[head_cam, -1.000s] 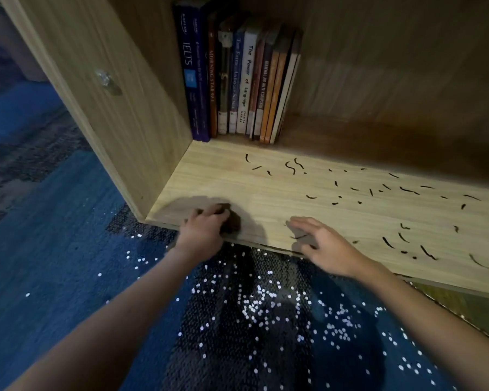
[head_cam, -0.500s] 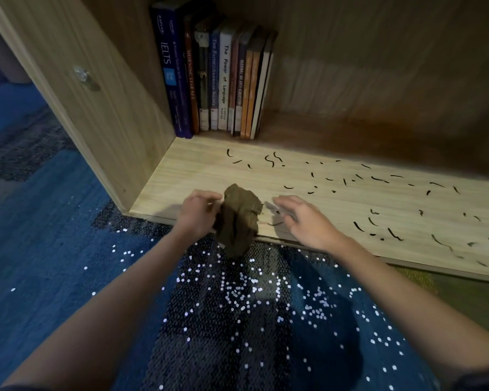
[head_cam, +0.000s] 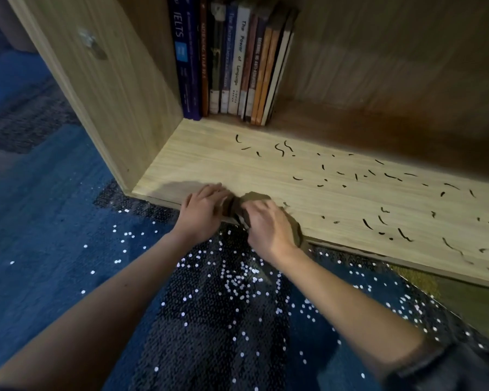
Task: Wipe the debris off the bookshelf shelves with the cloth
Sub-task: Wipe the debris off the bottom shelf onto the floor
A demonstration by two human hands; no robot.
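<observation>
at the front lip of the bottom shelf (head_cam: 209,165), near its left end, my left hand (head_cam: 202,211) and my right hand (head_cam: 268,227) meet on the cloth (head_cam: 256,196). both sets of fingers are curled into the fabric. the left hand pinches the bunched left edge, and the right hand lies over the top with bent fingers, gathering it. the cloth rests on the board and hangs partly over the lip. most of it is hidden under my right hand.

reason for this hold, as judged from the bunching: the cloth is being worked into a compact pad. a pad gives a firm, even wiping face, where a loose flap would skip over strands.

the debris (head_cam: 391,176), dark curled strands, lies to the right of my hands and runs along the board toward its far end. one strand sits just beside the cloth. the books (head_cam: 237,60) stand upright at the rear left, apart from most strands, so a stroke along the front need not touch them.

white specks (head_cam: 237,280) dot the carpet (head_cam: 40,221) below the lip. most of the wiping on this shelf appears not yet done.
</observation>
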